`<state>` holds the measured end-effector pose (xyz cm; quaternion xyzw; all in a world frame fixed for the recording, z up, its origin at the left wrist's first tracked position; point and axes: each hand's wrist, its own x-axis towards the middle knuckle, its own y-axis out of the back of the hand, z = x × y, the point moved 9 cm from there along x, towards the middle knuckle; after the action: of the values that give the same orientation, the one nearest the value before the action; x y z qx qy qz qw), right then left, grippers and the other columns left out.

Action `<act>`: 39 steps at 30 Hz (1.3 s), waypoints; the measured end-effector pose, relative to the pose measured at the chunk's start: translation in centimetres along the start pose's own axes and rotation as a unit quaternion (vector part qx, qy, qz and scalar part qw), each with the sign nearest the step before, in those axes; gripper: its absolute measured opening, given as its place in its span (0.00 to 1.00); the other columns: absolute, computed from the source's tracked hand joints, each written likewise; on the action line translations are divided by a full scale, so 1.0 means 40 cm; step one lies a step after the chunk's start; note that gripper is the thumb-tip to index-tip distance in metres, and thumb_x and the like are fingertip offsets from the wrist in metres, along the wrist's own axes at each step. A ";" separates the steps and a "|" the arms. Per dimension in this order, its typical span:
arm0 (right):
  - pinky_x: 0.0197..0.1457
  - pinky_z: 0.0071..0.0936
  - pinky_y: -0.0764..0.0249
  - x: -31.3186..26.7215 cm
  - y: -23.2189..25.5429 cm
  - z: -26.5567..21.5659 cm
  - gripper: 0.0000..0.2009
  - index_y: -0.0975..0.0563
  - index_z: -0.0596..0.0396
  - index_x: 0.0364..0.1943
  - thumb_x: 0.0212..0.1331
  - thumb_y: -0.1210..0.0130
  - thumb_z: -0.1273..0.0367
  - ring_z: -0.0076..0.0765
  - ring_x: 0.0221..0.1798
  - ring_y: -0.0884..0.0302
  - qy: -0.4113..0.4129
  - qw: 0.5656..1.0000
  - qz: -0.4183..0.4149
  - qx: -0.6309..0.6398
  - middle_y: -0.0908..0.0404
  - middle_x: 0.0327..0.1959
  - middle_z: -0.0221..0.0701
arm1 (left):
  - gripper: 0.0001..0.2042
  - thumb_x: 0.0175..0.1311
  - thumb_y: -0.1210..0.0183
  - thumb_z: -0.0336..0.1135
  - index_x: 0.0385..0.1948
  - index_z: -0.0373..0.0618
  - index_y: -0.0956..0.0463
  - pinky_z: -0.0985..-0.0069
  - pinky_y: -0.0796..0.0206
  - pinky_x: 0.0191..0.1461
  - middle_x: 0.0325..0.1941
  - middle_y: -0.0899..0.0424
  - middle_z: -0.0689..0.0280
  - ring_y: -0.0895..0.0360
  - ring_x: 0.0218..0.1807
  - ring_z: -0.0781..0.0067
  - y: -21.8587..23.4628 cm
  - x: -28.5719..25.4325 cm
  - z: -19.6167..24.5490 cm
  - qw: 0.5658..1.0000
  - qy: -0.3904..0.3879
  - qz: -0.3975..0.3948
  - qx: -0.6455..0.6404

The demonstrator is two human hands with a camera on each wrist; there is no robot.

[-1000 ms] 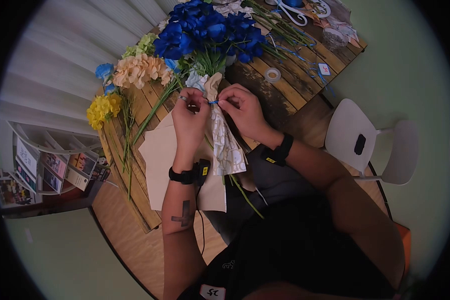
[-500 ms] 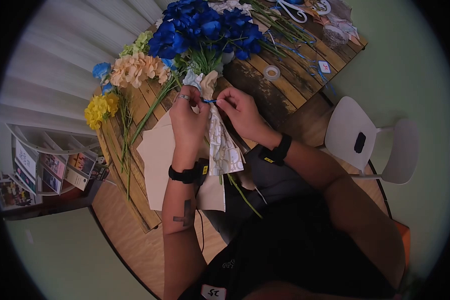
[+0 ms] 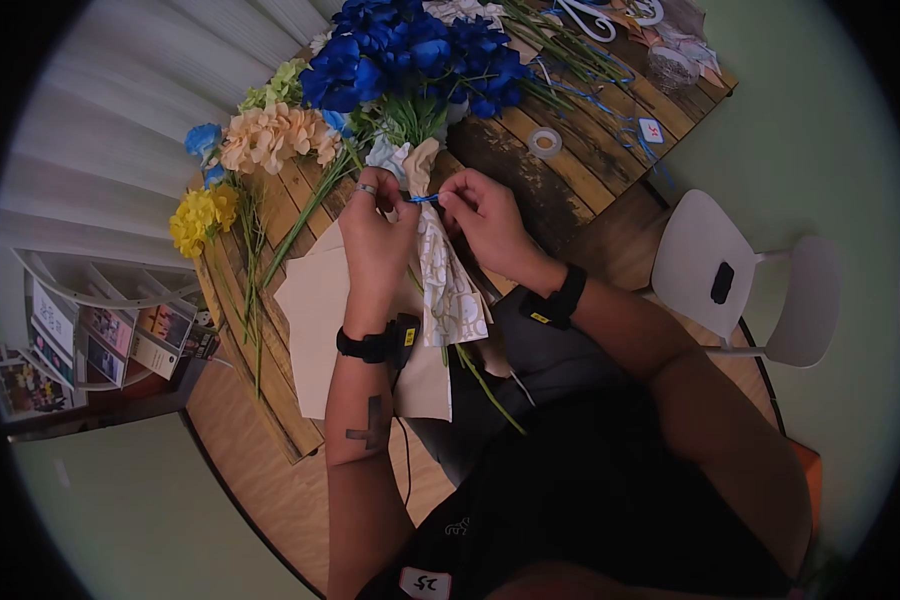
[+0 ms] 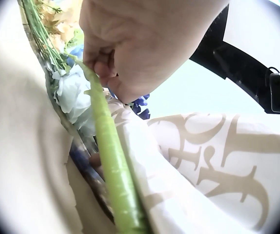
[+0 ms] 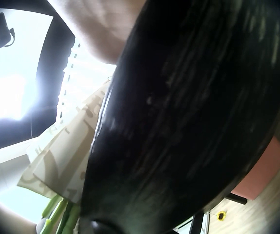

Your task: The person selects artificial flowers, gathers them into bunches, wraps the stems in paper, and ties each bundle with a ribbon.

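Observation:
A bouquet of deep blue flowers [image 3: 410, 60] lies on the wooden table, its neck gathered in white and tan wrapping paper [image 3: 452, 290] with printed letters. Around that neck runs a thin blue ribbon [image 3: 425, 198]. Thumb and fingers of my left hand [image 3: 378, 215] pinch the ribbon on one side; my right hand [image 3: 492, 225] pinches it on the other. Green stems [image 5: 61, 214] stick out below the paper in the right wrist view, where a dark surface hides most of that hand. A thick green stem [image 4: 111, 156] crosses the left wrist view below the hand.
Peach flowers [image 3: 265, 140] and yellow flowers [image 3: 205, 218] lie at the table's left side. Beige paper sheets [image 3: 315, 300] are under my left forearm. A roll of tape [image 3: 544, 143] sits right of the bouquet. A white chair [image 3: 700, 265] stands at the right, a magazine rack [image 3: 110, 320] at the left.
My fingertips have moved slightly apart, and a longer stretch of blue ribbon shows between them. The bouquet has shifted a little to the left. Both hands keep pinching the ribbon.

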<state>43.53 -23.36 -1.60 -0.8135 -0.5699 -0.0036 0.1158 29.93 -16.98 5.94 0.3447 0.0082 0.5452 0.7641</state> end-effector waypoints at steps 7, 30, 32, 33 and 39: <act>0.41 0.20 0.25 0.019 0.006 0.024 0.09 0.24 0.58 0.51 0.74 0.48 0.70 0.18 0.41 0.23 0.010 0.998 -0.028 0.055 0.19 0.42 0.27 | 0.07 0.62 0.42 0.21 0.40 0.39 0.26 0.79 0.31 0.42 0.34 0.20 0.67 0.23 0.35 0.77 0.013 0.009 -0.003 0.996 0.006 -0.016 -0.088; 0.49 0.20 0.23 -0.011 -0.018 -0.279 0.27 0.33 0.62 0.65 0.62 0.37 0.77 0.20 0.45 0.19 0.127 0.988 -0.067 0.054 0.16 0.48 0.35 | 0.07 0.68 0.44 0.27 0.45 0.42 0.25 0.79 0.33 0.52 0.46 0.18 0.68 0.26 0.46 0.80 0.181 -0.107 0.182 0.973 0.048 -0.055 -0.218; 0.47 0.19 0.23 -0.010 -0.022 -0.353 0.28 0.32 0.62 0.65 0.61 0.36 0.77 0.19 0.43 0.21 0.160 0.985 -0.062 0.024 0.17 0.47 0.34 | 0.11 0.71 0.42 0.30 0.53 0.42 0.28 0.77 0.33 0.57 0.52 0.20 0.66 0.27 0.53 0.78 0.143 -0.157 0.260 0.964 0.045 -0.101 -0.242; 0.46 0.19 0.24 -0.014 -0.030 -0.396 0.28 0.31 0.62 0.66 0.60 0.35 0.76 0.18 0.41 0.22 0.184 0.981 -0.053 -0.007 0.17 0.46 0.33 | 0.13 0.71 0.42 0.30 0.54 0.43 0.28 0.77 0.33 0.57 0.52 0.21 0.66 0.27 0.55 0.77 0.137 -0.178 0.292 0.960 0.049 -0.092 -0.258; 0.35 0.21 0.26 -0.054 -0.086 -0.584 0.31 0.29 0.59 0.63 0.53 0.30 0.73 0.19 0.33 0.24 0.299 0.945 0.024 -0.134 0.19 0.36 0.28 | 0.20 0.65 0.35 0.30 0.56 0.39 0.32 0.73 0.31 0.60 0.53 0.22 0.59 0.24 0.52 0.72 0.135 -0.204 0.381 0.975 0.026 0.008 -0.219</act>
<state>42.54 -28.73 21.48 -0.7965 -0.4838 -0.3201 0.1706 28.05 -30.81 17.47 0.1550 -0.0942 0.5484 0.8163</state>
